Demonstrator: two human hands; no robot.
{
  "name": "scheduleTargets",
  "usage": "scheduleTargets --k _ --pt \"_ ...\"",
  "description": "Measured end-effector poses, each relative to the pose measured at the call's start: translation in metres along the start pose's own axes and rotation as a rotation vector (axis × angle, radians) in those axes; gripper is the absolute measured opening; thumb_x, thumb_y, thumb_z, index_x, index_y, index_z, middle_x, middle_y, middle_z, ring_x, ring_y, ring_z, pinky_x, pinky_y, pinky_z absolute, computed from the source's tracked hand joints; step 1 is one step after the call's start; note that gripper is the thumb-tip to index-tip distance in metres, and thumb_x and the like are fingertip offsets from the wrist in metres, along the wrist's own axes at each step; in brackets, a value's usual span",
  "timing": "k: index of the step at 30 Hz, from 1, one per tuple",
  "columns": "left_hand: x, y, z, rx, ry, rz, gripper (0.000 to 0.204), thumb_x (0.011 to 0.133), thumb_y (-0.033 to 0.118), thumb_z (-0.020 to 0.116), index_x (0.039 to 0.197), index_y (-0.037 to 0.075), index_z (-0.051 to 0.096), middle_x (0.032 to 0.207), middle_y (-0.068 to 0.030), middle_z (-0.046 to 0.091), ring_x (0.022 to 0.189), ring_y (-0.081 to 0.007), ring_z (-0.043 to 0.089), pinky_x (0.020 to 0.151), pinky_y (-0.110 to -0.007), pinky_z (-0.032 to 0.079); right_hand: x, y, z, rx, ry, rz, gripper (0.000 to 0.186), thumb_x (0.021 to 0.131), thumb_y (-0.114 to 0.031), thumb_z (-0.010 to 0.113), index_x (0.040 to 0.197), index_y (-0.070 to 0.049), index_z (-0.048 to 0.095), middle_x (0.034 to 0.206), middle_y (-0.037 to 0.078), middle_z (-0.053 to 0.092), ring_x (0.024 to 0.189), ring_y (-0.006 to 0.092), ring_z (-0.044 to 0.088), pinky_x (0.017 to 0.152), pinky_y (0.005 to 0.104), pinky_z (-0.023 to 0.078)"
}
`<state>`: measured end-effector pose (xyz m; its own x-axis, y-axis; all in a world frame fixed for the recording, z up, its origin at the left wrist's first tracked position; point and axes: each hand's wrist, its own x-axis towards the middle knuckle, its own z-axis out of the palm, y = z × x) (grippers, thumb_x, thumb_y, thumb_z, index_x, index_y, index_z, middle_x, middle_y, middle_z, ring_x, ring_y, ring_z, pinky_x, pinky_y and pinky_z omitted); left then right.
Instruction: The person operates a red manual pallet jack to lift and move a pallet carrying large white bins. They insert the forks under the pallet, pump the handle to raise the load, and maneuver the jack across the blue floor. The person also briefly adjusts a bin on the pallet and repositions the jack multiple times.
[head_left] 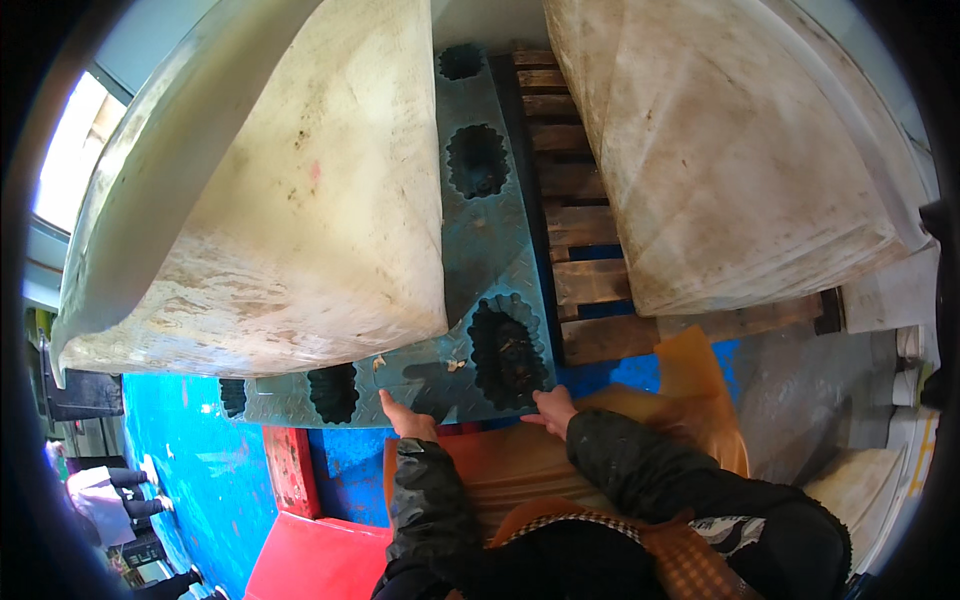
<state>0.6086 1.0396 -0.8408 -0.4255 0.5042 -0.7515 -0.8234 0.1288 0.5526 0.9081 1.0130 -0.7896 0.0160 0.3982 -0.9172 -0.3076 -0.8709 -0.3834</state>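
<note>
Two hands press the near edge of the blue plastic pallet at centre frame: left hand flat and open, right hand curled over its corner. Even pushing would likely keep the big white sack on it steady.

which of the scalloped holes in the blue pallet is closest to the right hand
The large dark hole at the pallet's near right corner, just above the right hand; the others lie further left or farther up.

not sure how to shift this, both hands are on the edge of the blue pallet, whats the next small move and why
Probably curl the fingers under the near edge for a firmer grip. The left hand and right hand only rest flat on the blue pallet, which carries a big dirty white sack.
</note>
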Motion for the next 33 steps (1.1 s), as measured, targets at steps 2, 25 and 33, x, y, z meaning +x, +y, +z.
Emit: scheduleTargets --k 2,25,33 --pt "0.003 -0.003 -0.005 -0.008 -0.026 0.002 0.084 0.090 0.065 0.062 0.150 0.007 0.047 0.147 -0.0168 0.054 0.126 -0.0393 0.056 0.110 -0.053 0.046 0.010 0.005 0.000 0.017 -0.013 -0.041 0.045 0.106 -0.016 0.053 0.141 0.005 0.034 0.135 0.025 0.054 0.102 0.0441 0.073 0.036 0.0357 0.036" --pt "-0.024 0.005 0.027 0.137 -0.023 -0.093 0.076 0.094 0.068 0.049 0.146 0.013 0.055 0.149 -0.0149 0.054 0.132 -0.0400 0.054 0.112 -0.057 0.042 0.005 -0.011 -0.002 -0.107 0.015 -0.088 0.046 0.105 -0.017 0.056 0.137 0.008 0.034 0.129 0.030 0.056 0.098 0.0412 0.075 0.038 0.0318 0.039" --pt "-0.033 0.009 0.036 0.271 0.132 -0.124 0.086 0.089 0.075 0.048 0.152 0.015 0.049 0.156 -0.0162 0.048 0.142 -0.0450 0.042 0.118 -0.068 0.016 -0.003 -0.012 0.004 -0.082 0.094 -0.145 0.045 0.105 -0.013 0.056 0.136 0.010 0.033 0.130 0.029 0.054 0.097 0.0419 0.074 0.052 0.0353 0.057"
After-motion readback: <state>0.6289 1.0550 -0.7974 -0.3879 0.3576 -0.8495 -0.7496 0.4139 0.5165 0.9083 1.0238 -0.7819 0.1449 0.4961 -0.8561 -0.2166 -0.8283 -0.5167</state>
